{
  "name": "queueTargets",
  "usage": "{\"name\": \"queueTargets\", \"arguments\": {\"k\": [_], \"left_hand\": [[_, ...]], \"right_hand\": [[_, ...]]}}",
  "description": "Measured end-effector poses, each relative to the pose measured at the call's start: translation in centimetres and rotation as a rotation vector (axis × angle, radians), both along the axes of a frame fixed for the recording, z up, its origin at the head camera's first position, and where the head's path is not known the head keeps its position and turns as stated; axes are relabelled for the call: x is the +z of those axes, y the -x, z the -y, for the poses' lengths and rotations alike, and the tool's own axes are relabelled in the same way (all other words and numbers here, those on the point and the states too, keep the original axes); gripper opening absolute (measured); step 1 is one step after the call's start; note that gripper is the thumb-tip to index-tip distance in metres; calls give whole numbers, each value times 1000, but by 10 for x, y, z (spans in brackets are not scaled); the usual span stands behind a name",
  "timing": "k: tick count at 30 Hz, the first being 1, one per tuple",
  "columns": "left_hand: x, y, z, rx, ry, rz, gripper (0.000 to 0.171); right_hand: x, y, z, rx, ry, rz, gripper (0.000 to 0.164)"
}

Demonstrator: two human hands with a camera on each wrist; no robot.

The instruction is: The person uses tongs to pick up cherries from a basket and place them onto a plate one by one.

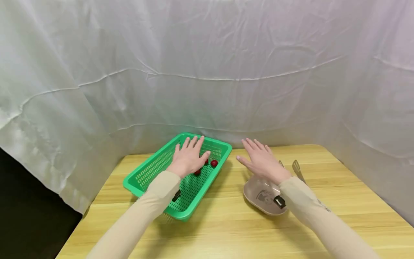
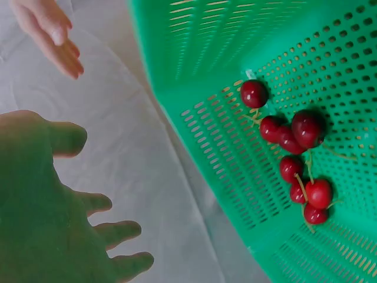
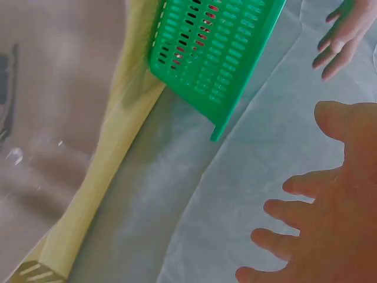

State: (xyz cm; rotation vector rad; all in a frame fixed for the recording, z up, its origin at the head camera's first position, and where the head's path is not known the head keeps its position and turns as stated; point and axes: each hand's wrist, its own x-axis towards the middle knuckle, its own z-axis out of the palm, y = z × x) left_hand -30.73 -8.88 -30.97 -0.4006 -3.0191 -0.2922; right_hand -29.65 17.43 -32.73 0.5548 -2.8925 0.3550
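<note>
Sleeves [image 1: 312,208] partly hide basket [image 1: 208,180], bowl [image 1: 255,193]; spatula [image 1: 297,168] beyond.

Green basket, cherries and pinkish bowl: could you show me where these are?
Green basket [image 1: 207,183]: head view, right-hand rim.
Cherries [image 2: 308,128]: left wrist view, largest one's skin.
Pinkish bowl [image 1: 266,197]: head view, printed inside.

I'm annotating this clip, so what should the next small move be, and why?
Probably lower the left hand toward the cherries: it holds nothing and, in the head view, appears over the green basket where they lie.
</note>
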Motion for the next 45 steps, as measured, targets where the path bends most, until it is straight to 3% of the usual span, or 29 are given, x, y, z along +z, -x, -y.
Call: {"name": "queueTargets", "arguments": {"k": [6,11,21,26,31,39,45], "left_hand": [[10,-15,18,9,9,-54,68],[8,-29,41,34,12,-88,68],[-10,-45,85,73,18,-95,67],[-24,-52,107,91,-20,-92,67],[-36,-62,130,121,-46,-77,66],[-47,-64,162,146,-62,-46,68],[-52,-62,173,141,-101,-6,70]], "right_hand": [[1,-9,-18,14,23,-49,74],[-2,-17,-29,30,30,-66,73],[-14,-31,-66,2,62,-91,70],[-15,-37,-85,-6,50,-123,68],[-21,-45,-100,-31,62,-101,69],[-36,-54,-124,-71,58,-33,69],[-46,-57,-137,-90,19,5,69]]}}
